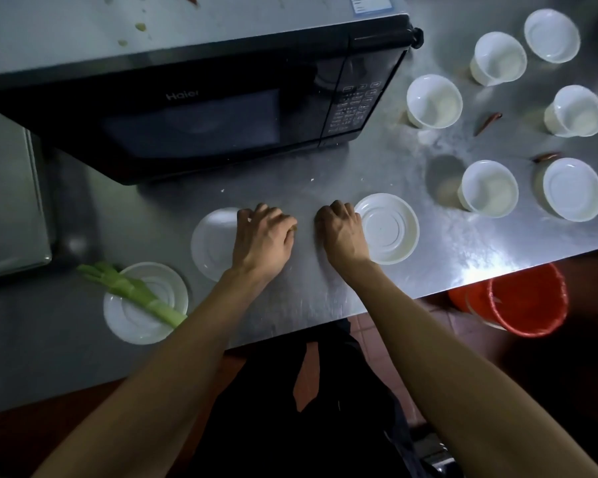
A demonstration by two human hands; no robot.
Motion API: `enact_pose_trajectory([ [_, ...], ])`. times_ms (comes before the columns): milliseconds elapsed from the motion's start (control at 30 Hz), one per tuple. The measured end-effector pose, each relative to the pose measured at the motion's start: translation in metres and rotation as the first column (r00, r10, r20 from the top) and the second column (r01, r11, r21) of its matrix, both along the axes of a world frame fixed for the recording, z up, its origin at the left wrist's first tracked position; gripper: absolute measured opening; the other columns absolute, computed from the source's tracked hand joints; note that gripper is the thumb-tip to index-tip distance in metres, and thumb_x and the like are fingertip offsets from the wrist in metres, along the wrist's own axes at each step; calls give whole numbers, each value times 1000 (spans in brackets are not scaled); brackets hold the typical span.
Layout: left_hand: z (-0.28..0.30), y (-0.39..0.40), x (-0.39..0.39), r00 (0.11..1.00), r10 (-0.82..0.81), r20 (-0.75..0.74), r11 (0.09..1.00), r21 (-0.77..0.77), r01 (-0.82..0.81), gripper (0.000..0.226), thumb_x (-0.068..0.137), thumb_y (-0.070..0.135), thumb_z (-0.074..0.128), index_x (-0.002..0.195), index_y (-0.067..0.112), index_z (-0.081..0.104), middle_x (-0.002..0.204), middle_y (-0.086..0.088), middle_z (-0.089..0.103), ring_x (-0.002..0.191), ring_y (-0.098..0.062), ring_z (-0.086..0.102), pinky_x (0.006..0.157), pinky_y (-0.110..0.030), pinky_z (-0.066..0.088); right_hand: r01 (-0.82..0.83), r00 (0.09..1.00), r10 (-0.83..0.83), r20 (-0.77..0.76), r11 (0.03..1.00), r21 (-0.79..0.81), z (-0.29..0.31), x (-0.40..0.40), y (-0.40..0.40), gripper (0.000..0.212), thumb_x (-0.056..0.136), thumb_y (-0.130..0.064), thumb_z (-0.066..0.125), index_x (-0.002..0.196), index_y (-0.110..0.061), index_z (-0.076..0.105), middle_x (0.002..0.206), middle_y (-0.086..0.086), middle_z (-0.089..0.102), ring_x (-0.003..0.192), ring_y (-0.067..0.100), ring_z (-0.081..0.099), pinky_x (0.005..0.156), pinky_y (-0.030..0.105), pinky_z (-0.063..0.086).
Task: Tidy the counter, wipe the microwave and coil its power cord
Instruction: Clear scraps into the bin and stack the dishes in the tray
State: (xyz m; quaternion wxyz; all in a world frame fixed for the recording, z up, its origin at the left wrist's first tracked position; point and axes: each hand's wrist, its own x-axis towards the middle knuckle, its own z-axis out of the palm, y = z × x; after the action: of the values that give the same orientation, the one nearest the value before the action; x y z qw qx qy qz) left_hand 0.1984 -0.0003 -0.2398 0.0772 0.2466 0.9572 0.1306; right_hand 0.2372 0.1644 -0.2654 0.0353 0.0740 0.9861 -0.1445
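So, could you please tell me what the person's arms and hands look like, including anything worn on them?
Both forearms are bare, with no sleeves in view. The left hand and right hand wear no gloves, and no rings, watch or bracelets show. Dark clothing covers the body below.

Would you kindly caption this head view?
Both hands, left hand and right hand, rest on steel counter before black microwave.

A steel worktop carries a black microwave at the back. In front lie three white lids, one under a green stalk. To the right stand six white cups among two red chillies.
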Motion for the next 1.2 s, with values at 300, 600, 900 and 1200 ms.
enact_pose_trajectory([
  [300, 9, 8, -3, 996, -71, -56, 997, 10, 72, 12, 92, 23, 63, 99, 18, 72, 99, -2, 69, 99, -26, 58, 87, -44, 38, 133, 986, -139, -96, 989, -64, 12, 23, 10, 10, 92, -1, 55, 98, -7, 60, 98, 14, 55, 88, 34, 47, 71, 37, 27],
  [600, 27, 89, 25, 964, -232, -130, 967, 73, 242, 10, 87, 19, 70, 96, 18, 74, 97, -2, 70, 95, -28, 58, 80, -41, 35, 325, 901, -363, -236, 927, -187, 40, 86, 75, 5, 90, -2, 58, 90, -6, 60, 89, 10, 63, 80, 36, 54, 66, 45, 43],
  [900, 32, 232, 112, 862, -449, -235, 858, 156, 490, 9, 82, 22, 65, 87, 22, 73, 83, 2, 67, 85, -29, 59, 74, -41, 36, 527, 774, -585, -241, 807, -265, 41, 221, 197, 10, 87, -14, 63, 95, -14, 68, 89, 4, 67, 81, 29, 58, 66, 46, 48],
  [1200, 28, 392, 249, 727, -649, -221, 720, 130, 682, 12, 83, 23, 71, 95, 25, 73, 88, 6, 67, 90, -23, 57, 79, -40, 36, 720, 595, -777, -202, 628, -294, 35, 389, 314, 12, 84, -9, 65, 94, -13, 69, 89, 5, 66, 80, 29, 60, 68, 43, 51],
])
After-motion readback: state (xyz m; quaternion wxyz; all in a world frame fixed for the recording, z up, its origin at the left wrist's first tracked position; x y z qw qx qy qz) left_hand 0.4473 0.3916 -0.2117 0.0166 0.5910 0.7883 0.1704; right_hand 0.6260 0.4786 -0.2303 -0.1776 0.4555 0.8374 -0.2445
